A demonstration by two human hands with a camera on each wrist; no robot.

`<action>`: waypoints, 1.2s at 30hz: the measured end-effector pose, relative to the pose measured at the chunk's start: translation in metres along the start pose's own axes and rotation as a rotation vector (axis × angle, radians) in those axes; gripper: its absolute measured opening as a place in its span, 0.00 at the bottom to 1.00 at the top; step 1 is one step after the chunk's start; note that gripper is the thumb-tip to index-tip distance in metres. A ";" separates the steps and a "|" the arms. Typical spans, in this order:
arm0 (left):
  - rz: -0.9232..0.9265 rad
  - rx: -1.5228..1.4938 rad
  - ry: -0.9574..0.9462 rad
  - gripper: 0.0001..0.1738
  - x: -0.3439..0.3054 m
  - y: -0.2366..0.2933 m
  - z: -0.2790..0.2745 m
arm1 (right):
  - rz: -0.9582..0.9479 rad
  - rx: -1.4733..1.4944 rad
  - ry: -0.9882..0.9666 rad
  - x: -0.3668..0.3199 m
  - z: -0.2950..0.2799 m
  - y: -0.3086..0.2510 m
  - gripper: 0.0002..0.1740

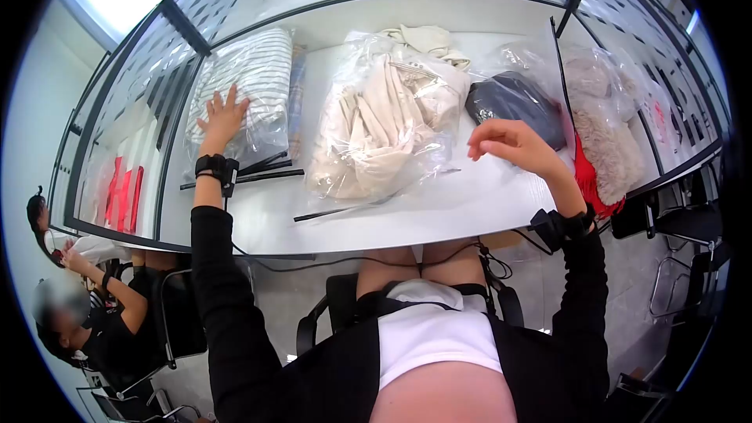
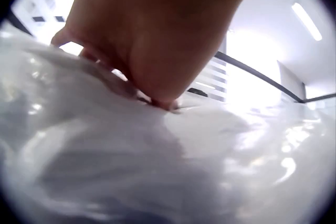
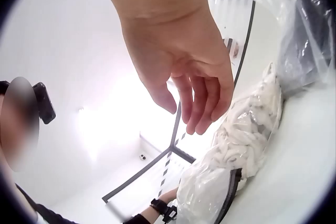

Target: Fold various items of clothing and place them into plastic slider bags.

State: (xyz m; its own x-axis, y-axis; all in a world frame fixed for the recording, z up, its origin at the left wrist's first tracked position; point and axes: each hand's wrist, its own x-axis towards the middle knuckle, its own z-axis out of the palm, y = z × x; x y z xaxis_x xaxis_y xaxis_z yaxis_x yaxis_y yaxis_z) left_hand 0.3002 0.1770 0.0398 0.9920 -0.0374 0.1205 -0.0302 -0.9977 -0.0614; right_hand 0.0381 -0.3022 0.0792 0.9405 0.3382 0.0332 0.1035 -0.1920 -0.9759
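With fingers spread, my left hand (image 1: pixel 224 119) rests on a striped white garment (image 1: pixel 262 70) in a clear plastic bag at the left of the table. In the left wrist view, the fingertips of the left hand (image 2: pixel 142 40) press on the shiny plastic (image 2: pixel 131 155). My right hand (image 1: pixel 513 145) hovers over the table's right part, fingers loosely bent, holding nothing. Between the hands lies a cream garment (image 1: pixel 384 121) in a crumpled clear bag, part of it spilling out at the back. A dark folded item (image 1: pixel 513 106) in clear plastic sits just beyond the right hand.
Black strips (image 1: pixel 258 172) lie beside the striped bag, and another dark strip (image 1: pixel 329 214) by the cream one. Perforated partitions (image 1: pixel 572 0) enclose the table (image 1: pixel 266 223). Fluffy beige items (image 1: pixel 603 117) and a red fringe (image 1: pixel 587 180) are at right. Another person (image 1: pixel 102 313) sits at left.
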 end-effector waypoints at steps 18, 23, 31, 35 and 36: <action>0.521 -0.639 -0.040 0.55 -0.109 0.157 -0.021 | 0.182 0.054 0.018 -0.023 -0.013 0.054 0.13; 0.558 -0.673 -0.218 0.52 -0.120 0.168 -0.025 | 0.215 0.038 0.149 0.000 -0.007 0.065 0.25; 0.175 0.135 0.401 0.39 -0.110 0.123 -0.018 | 0.259 0.015 0.212 0.035 0.005 0.061 0.37; 0.010 0.049 0.220 0.33 -0.060 0.092 -0.017 | 0.273 0.009 0.235 0.039 0.006 0.070 0.37; 0.021 -0.046 0.179 0.32 -0.041 0.080 -0.018 | 0.277 0.015 0.236 0.038 0.006 0.071 0.37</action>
State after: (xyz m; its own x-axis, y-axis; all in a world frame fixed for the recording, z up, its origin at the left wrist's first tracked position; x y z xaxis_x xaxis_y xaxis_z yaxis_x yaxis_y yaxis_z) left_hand 0.2555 0.0974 0.0475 0.9536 -0.0641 0.2943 -0.0607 -0.9979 -0.0206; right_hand 0.0795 -0.2975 0.0099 0.9812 0.0526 -0.1854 -0.1686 -0.2322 -0.9579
